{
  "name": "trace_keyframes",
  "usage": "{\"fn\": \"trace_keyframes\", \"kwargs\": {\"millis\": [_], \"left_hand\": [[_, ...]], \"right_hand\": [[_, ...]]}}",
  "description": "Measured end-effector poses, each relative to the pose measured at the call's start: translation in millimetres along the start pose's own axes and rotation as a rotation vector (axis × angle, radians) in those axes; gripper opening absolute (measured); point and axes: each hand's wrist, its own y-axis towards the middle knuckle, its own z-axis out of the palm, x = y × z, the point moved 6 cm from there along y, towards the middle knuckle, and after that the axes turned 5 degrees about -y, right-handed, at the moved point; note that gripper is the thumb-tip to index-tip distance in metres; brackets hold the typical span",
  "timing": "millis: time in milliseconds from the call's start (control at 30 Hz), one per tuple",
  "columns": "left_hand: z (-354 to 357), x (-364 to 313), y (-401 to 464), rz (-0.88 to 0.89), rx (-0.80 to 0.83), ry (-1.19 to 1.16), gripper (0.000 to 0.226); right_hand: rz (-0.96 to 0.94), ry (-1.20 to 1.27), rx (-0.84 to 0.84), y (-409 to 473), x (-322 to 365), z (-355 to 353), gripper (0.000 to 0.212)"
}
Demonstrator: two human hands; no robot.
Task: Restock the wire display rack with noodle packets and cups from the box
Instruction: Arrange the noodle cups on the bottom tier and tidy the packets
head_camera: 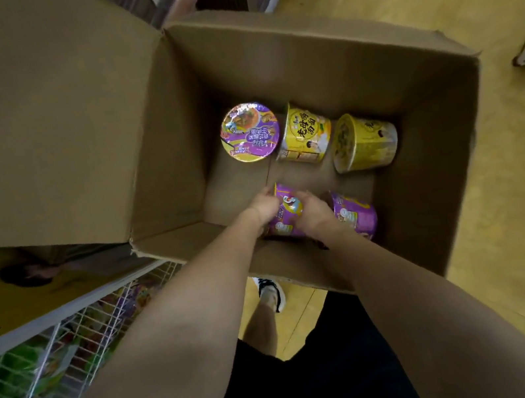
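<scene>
A person leans over an open cardboard box standing on a yellowish wooden floor, both bare arms reaching down into it. The left hand and the right hand meet at the near side of the box floor, around 6 o'clock, and hold between them a purple noodle cup lying on its side. The left hand's fingers curl over the cup's far edge; the right hand's fingers curl round its other flank, so the cup is gripped from both sides.

Just beside the right hand, toward 4 o'clock, a second purple cup lies tipped over against the near wall. At the far end of the box floor, three more cups sit in a row: at 11 o'clock a purple-lidded cup stands upright with its round lid facing up; next to it and touching it, a yellow cup lies on its side; toward 2 o'clock another yellow cup on its side lies a little apart.

The box's big flap folds out toward 9 o'clock. Beneath it, at 8 o'clock, is the white wire rack with blurred colourful packets inside, topped by a yellow sign panel. A sneaker shows on the floor below the box's near edge.
</scene>
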Motion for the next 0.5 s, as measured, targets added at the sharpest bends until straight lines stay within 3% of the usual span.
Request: {"fn": "trace_keyframes", "kwargs": {"millis": [167,333,500], "left_hand": [[4.1,-6.4,-8.3,-0.028,-0.004,-0.107,0.029],[0.9,-16.1,-20.8,-0.043,-0.009,-0.212,0.044],[0.5,-15.6,-41.8,-0.070,0.030,-0.337,0.062]], "right_hand": [[0.022,0.091,-0.014,-0.6,5.1,4.6,0.067],[0.034,0.303,-0.111,-17.1,15.2,-6.1,0.056],[0.008,0.337,-0.128,-36.5,36.9,-18.4,0.056]]}}
